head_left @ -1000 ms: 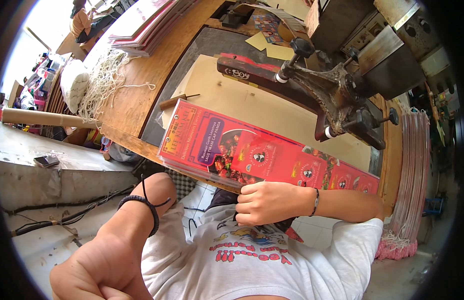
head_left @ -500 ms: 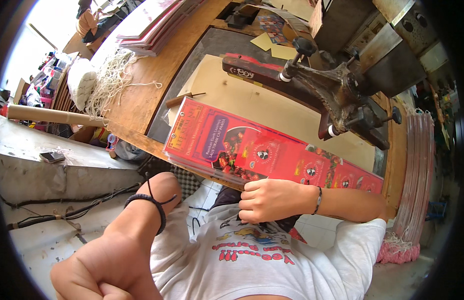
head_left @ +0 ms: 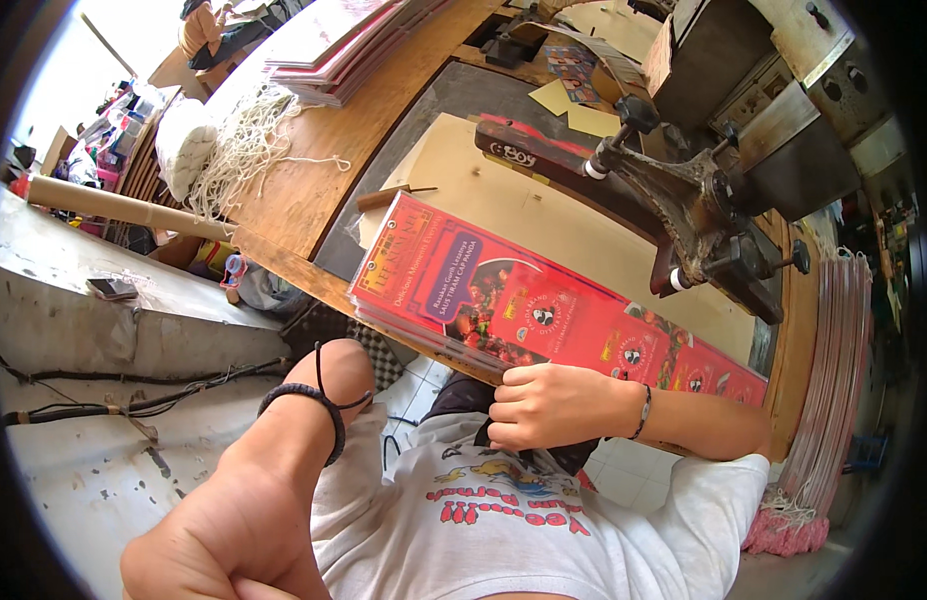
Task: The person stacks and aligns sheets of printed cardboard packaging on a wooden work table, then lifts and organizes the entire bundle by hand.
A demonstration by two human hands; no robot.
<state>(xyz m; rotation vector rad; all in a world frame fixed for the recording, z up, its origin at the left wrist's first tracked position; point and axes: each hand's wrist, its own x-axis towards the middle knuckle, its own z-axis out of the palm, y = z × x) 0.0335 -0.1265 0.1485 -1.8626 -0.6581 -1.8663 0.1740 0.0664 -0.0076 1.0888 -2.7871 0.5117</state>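
Observation:
A stack of long red printed sheets (head_left: 543, 310) lies along the near edge of a wooden table (head_left: 293, 200). My right hand (head_left: 548, 405) is curled on the stack's near edge, fingers pinching the sheets; a thin bracelet sits on that wrist. My left arm rises from the lower left with a black band (head_left: 308, 415) at the wrist. My left hand (head_left: 333, 365) bends away under the table edge by the stack's left corner, and its fingers are hidden.
A black iron lever machine (head_left: 683, 200) stands behind the stack on a tan cardboard sheet (head_left: 503, 200). White string (head_left: 233, 150) and pink sheets (head_left: 333, 40) lie at the far left. A cardboard tube (head_left: 113, 205), a concrete ledge (head_left: 133, 330) and upright sheets (head_left: 833, 380) flank me.
The view has shifted a little. My right hand stays at the stack's near edge, and my left wrist has kept its place by the table edge.

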